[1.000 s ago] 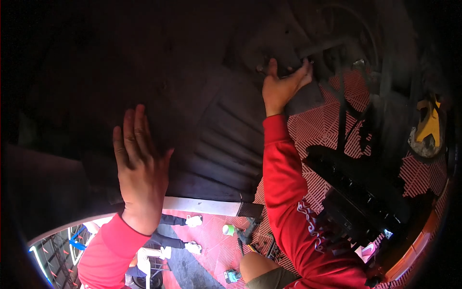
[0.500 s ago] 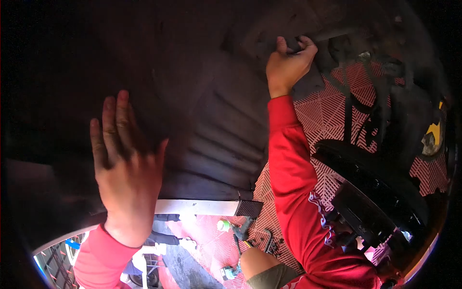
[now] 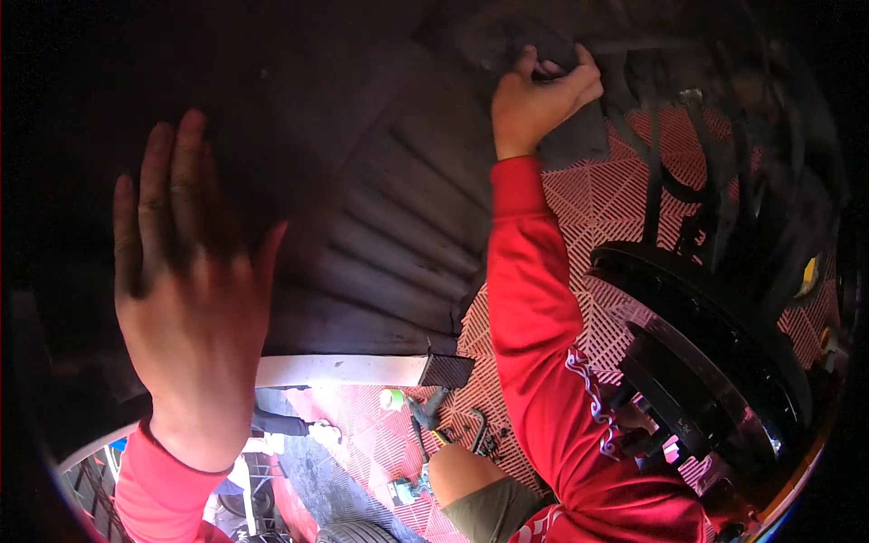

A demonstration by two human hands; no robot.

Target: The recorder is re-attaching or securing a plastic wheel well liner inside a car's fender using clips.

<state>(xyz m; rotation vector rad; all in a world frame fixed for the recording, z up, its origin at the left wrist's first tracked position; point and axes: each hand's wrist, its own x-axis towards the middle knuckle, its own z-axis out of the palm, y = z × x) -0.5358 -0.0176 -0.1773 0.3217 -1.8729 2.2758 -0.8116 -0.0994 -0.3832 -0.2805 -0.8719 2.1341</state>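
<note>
A dark wheel arch liner (image 3: pixel 398 235), ribbed along its lower part, spreads across the upper view. My left hand (image 3: pixel 195 262) lies open against its left side, fingers stretched upward. Higher up, near the liner's right edge, my right hand (image 3: pixel 543 100) has its thumb and fingers curled toward each other at a dark recess. What sits between those fingertips is too dark to make out. A black brake disc (image 3: pixel 697 353) with its hub stands to the right of my right forearm.
Dark hoses and suspension arms (image 3: pixel 656 154) hang at the upper right. Below runs a white body edge (image 3: pixel 344 370). Red floor tiles (image 3: pixel 588 199) carry a green-and-white can (image 3: pixel 391 399), a power tool (image 3: pixel 412 489) and a tyre (image 3: pixel 355 532). My bent knee (image 3: pixel 462 475) is at the bottom.
My left hand has moved up and left along the liner. My right hand has shifted slightly upward, with its fingers still curled. The view has moved a little, bringing the tyre into sight.
</note>
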